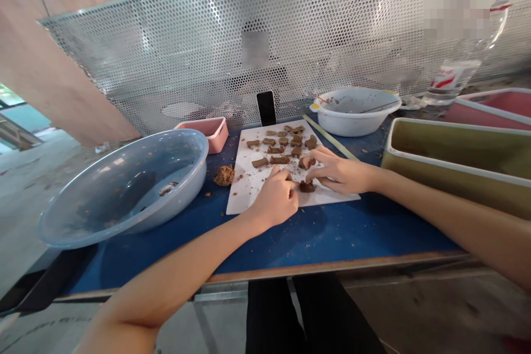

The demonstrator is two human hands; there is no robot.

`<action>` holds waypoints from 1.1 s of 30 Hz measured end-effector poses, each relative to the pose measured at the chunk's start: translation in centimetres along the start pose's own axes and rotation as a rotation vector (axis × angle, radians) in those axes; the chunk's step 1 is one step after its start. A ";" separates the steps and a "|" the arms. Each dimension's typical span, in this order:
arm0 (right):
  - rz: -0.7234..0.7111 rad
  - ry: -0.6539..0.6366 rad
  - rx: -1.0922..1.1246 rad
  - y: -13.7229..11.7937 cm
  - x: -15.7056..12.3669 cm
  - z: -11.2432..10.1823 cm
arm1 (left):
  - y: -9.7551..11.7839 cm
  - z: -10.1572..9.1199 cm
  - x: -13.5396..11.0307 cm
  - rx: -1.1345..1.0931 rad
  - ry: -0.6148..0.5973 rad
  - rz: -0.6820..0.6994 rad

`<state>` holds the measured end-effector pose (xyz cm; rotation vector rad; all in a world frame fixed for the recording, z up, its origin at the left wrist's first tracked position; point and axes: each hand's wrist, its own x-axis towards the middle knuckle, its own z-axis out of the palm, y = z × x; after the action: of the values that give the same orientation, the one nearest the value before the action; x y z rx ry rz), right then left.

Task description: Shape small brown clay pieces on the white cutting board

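Several small brown dough- or clay-like pieces point(280, 160), some bone-shaped, lie in rough rows on a white board point(244, 199) among crumbs. At the board's near right, a darker brown piece point(307, 187) rests between my hands. My left hand point(277, 198) is closed, fingers curled, its fingertips beside that piece; whatever they hold is hidden. Bent over the same piece, my right hand point(334, 170) has its fingertips against it. Just past the right fingers is another brown piece point(306, 162), partly covered. Left of the board sits a crumbly brown lump point(224, 175).
A large blue basin point(124, 193) and a pink box point(215, 134) stand left. A white basin point(352, 119), a pale stick point(332, 137), an olive planter point(456, 177) and a plastic bottle point(452, 77) are right. A phone point(266, 108) leans on the perforated metal screen point(186, 50).
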<state>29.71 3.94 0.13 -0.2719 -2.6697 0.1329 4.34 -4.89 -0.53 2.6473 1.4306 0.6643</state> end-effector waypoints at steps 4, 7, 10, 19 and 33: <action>-0.004 -0.015 0.003 -0.1 0.1 0.0 | -0.1 0.2 0.0 -0.018 0.001 0.026; -0.012 -0.028 0.004 -0.2 0.1 0.1 | -0.2 0.4 0.0 -0.022 -0.001 0.033; -0.003 -0.039 0.007 -0.1 0.0 0.2 | -0.3 0.5 0.0 -0.028 -0.008 0.043; 0.059 0.032 0.104 -0.1 0.2 -0.3 | -0.8 0.2 0.1 -0.037 0.049 -0.057; 0.067 -0.062 0.144 0.6 0.1 0.2 | -1.6 0.6 0.3 -0.063 0.074 -0.094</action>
<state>29.66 4.57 -0.06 -0.3156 -2.6967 0.3581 3.45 -3.67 -1.41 2.5160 1.5154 0.7916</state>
